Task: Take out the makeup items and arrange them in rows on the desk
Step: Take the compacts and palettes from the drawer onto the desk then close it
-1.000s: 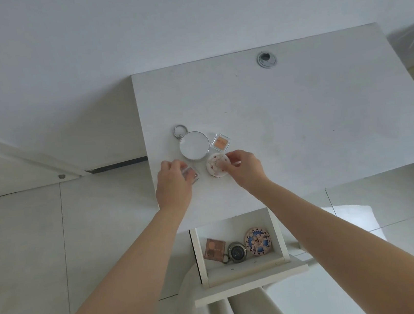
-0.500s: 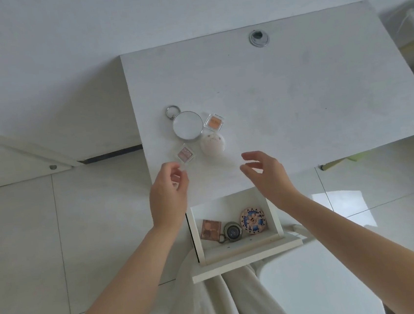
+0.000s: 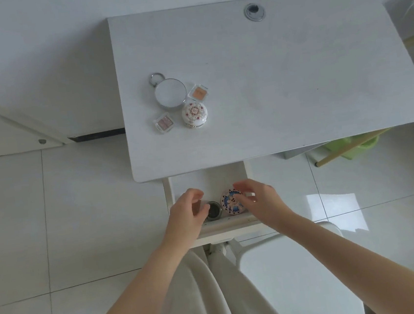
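Overhead, white desk [image 3: 270, 86], tiled floor [image 3: 29, 226]

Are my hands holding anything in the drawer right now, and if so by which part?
Nothing yet: left hand and right hand hover, fingers apart, over the blue patterned compact.

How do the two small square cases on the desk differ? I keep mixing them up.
The orange square case holds an orange-peach pan; the pink square case holds a dusty pink one. The orange one lies right of the silver round compact, farther from the person; the pink one lies nearer, left of the floral white compact. Both are clear-rimmed, flat and tilted.
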